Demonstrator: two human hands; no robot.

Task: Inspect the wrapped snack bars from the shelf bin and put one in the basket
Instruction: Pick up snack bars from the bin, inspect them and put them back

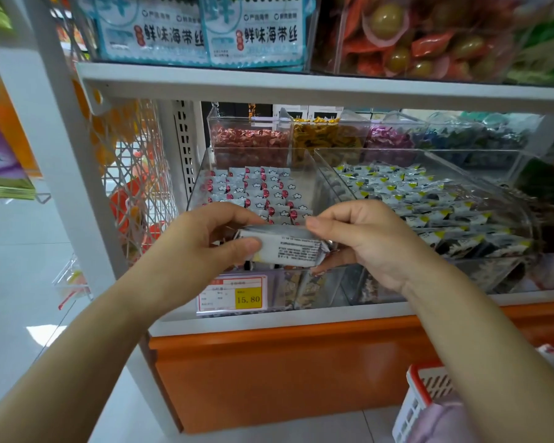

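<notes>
Both hands hold one wrapped snack bar (288, 249) in front of the shelf, its silver-white back with small printed text turned toward me. My left hand (205, 241) grips its left end, thumb on the face. My right hand (362, 241) pinches its right end and top edge. Just behind it stands the clear shelf bin (205, 174), filled with several rows of matching bars (259, 190) in grey wrappers with red and white marks. A white basket with a red rim (419, 391) shows at the lower right, partly cut off by my right arm.
A second clear bin (429, 203) of grey, yellow-cornered packets sits to the right. Candy bins (250, 139) line the back of the shelf. A price tag (232, 294) reads 15.80. The upper shelf edge (301, 84) hangs overhead; an orange base panel (285, 372) lies below.
</notes>
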